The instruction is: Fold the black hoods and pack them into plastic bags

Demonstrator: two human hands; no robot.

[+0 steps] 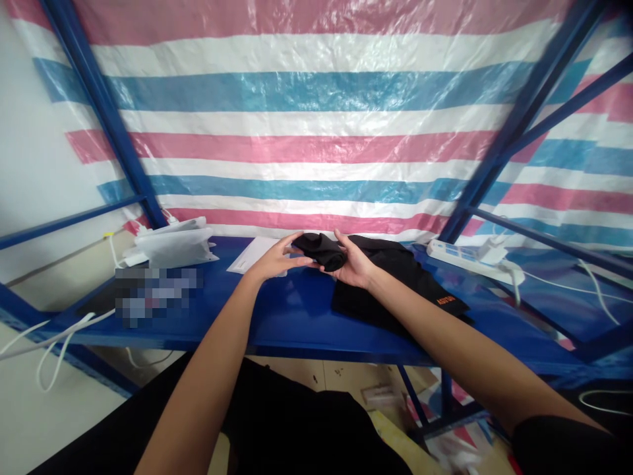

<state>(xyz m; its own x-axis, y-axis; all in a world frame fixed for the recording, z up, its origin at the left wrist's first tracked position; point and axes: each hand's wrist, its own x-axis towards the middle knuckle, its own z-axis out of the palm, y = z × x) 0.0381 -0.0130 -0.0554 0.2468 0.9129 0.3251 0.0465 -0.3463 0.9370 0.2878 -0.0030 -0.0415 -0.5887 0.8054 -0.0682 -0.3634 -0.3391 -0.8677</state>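
Note:
A rolled bundle of black cloth (320, 249) is held between my two hands, just above the blue shelf. My left hand (277, 258) grips its left end, fingers curled along the side. At the right end, my right hand (355, 262) cups it with the thumb raised and the fingers underneath. Behind and below my right forearm, a black garment (373, 305) with small orange lettering lies spread on the shelf. A white flat packet (247, 256) lies beyond my left hand, partly covered by it.
The blue metal shelf (297, 330) has upright posts at both sides. A white power strip (457, 257) with plugs and cables sits at right. Translucent plastic pouches (175, 244) stand at left. Striped plastic sheeting (316, 125) hangs behind.

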